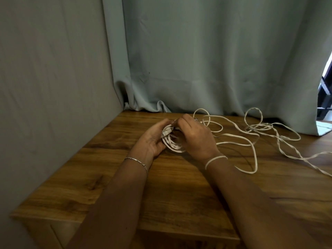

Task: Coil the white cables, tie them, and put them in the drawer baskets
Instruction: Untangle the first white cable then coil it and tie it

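Head view shows a grey curtain (215,60) behind the wooden worktop (179,194), loose white cable (233,135) sprawling to the right, while left grip (152,139) and right grip (195,137) both clamp a white coil (175,149).

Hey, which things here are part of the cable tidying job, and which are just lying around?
Job: coiled white cable, held by left hand and right hand; loose white cable on the table; white band on right wrist, possibly a tie.
Just there: curtain; wall; bracelet.
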A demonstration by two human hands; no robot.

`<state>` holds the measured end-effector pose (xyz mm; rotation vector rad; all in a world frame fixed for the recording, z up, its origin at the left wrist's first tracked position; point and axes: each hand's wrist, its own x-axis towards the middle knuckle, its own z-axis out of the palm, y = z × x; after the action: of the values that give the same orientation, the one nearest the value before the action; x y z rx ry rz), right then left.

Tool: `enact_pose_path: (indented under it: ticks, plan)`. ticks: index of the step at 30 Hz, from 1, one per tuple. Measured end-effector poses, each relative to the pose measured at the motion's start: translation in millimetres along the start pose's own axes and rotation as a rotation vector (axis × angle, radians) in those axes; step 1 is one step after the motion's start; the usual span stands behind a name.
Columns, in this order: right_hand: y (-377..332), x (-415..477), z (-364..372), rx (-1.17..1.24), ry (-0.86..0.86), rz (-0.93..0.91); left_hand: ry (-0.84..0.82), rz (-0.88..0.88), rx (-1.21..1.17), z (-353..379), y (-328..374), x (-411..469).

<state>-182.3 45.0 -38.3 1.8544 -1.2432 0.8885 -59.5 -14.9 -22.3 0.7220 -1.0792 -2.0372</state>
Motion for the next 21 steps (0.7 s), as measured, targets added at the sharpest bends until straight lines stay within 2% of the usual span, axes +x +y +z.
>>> enact_pose_path:
  ticks: [5,10,16,18,21]
  plan:
    - [4,-1,3,0.098,-0.075,0.091,0.013,0.018,0.008,-1,-3,4]
    - [7,1,4,0.22,-0.042,0.168,0.081,0.086,0.025,2,-5,9]
    - [6,5,4,0.467,0.007,0.401,0.223,0.238,0.04,0,-4,14]
    - [6,5,4,0.526,0.026,0.455,0.214,0.263,0.053,0,-5,14]
    - [6,5,4,0.488,0.01,0.471,0.176,0.261,0.042,0,-3,12]
